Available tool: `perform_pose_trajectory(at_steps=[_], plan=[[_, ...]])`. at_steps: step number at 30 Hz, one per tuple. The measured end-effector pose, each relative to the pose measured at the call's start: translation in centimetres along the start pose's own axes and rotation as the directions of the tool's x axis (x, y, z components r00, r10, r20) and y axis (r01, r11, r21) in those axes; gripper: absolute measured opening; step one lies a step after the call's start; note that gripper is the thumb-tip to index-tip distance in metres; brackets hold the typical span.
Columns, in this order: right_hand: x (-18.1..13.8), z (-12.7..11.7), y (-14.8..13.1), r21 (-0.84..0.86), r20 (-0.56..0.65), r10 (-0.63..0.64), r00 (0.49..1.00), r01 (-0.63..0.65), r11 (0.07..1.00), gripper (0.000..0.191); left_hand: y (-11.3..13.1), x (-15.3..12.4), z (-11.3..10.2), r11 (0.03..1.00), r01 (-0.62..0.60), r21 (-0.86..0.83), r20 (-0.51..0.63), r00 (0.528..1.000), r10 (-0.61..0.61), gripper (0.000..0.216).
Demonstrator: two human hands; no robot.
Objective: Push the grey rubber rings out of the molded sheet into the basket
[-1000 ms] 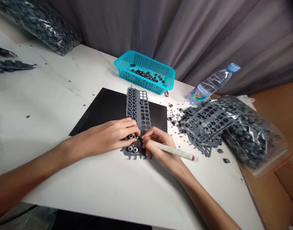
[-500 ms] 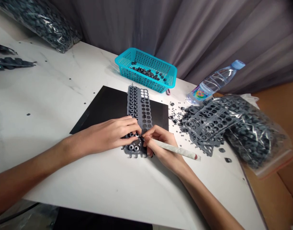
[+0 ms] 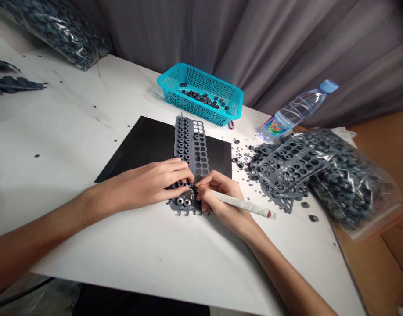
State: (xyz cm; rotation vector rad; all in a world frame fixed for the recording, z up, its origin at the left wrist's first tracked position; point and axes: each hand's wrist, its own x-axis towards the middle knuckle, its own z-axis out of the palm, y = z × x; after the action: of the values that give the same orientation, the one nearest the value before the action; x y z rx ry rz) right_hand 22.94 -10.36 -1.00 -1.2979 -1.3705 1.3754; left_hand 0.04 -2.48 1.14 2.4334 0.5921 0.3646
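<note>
White marbled surface (image 3: pixel 89 114): the grey perforated rubber strip (image 3: pixel 192 151) is pinned flat by the left hand (image 3: pixel 149 184); beside it, right-hand fingers (image 3: pixel 206 191) are closed on the pale pen-shaped tool (image 3: pixel 241 205) for punching.

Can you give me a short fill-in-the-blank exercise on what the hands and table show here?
1. The right hand holds a pale stick-like tool as one holds a ____.
2. The left hand presses on the grey perforated strip, which lies on a ____ mat.
3. The basket holding small dark rings is ____ in colour.
4. The water bottle lies on its ____.

Missing words: pen; black; turquoise; side
</note>
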Motion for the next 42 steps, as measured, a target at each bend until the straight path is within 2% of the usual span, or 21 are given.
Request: perform_pose_trajectory(at_steps=[9, 12, 15, 17, 19, 22, 25, 27, 30, 35, 38, 42], plan=[[0.0, 0.1, -0.1, -0.042, -0.011, 0.003, 1.0, -0.004, 0.999, 0.006, -0.2, 0.0, 0.1, 0.999, -0.029, 0.045, -0.01, 1.0, 0.029, 0.017], [0.0, 0.1, -0.2, -0.075, -0.011, 0.001, 1.0, -0.002, 0.997, 0.005, -0.5, 0.0, 0.5, 0.981, -0.097, 0.166, -0.023, 0.994, 0.102, 0.019], [0.0, 0.1, -0.4, -0.123, -0.005, -0.015, 1.0, 0.014, 0.992, 0.008, -0.4, -0.1, 1.4, 0.917, -0.167, 0.361, -0.044, 0.98, 0.196, 0.023], [-0.1, 0.3, -0.6, -0.181, -0.01, -0.022, 1.0, 0.02, 0.983, 0.01, -0.2, -0.2, 1.8, 0.898, -0.182, 0.4, -0.076, 0.97, 0.23, 0.025], [-0.2, 0.4, -0.7, -0.24, -0.018, -0.026, 0.999, 0.021, 0.971, 0.013, 0.2, -0.2, 1.9, 0.94, -0.138, 0.313, -0.182, 0.962, 0.202, 0.022], [-0.3, 0.5, -0.5, -0.226, -0.02, -0.013, 1.0, 0.008, 0.974, 0.014, 0.6, -0.1, 0.9, 1.0, 0.003, -0.007, -0.389, 0.921, -0.005, 0.014], [-0.3, 0.3, -0.1, -0.074, -0.011, 0.03, 0.999, -0.031, 0.997, 0.009, 0.3, 0.2, -0.6, 0.924, 0.081, -0.375, -0.427, 0.87, -0.249, 0.013], [-0.2, 0.0, 0.1, 0.038, 0.005, 0.045, 0.999, -0.045, 0.998, 0.007, 0.0, 0.3, -1.4, 0.84, 0.104, -0.533, -0.388, 0.852, -0.352, 0.016], [0.0, -0.3, -0.1, 0.151, 0.007, 0.022, 1.0, -0.023, 0.988, 0.009, -0.3, 0.3, -1.8, 0.731, 0.15, -0.666, -0.284, 0.855, -0.434, 0.019], [0.2, -0.3, -0.6, 0.162, -0.04, 0.012, 0.999, -0.005, 0.987, 0.02, 0.3, 0.2, -1.8, 0.538, 0.199, -0.819, -0.096, 0.877, -0.471, 0.022], [0.2, -0.4, -0.3, 0.133, -0.054, 0.012, 0.998, -0.005, 0.991, 0.023, 0.4, 0.1, -1.7, 0.491, 0.253, -0.834, -0.003, 0.887, -0.462, 0.025], [0.2, -0.5, 0.1, 0.095, -0.031, 0.005, 0.999, -0.002, 0.995, 0.022, 0.2, 0.1, -1.2, 0.484, 0.324, -0.813, 0.086, 0.889, -0.45, 0.028]])
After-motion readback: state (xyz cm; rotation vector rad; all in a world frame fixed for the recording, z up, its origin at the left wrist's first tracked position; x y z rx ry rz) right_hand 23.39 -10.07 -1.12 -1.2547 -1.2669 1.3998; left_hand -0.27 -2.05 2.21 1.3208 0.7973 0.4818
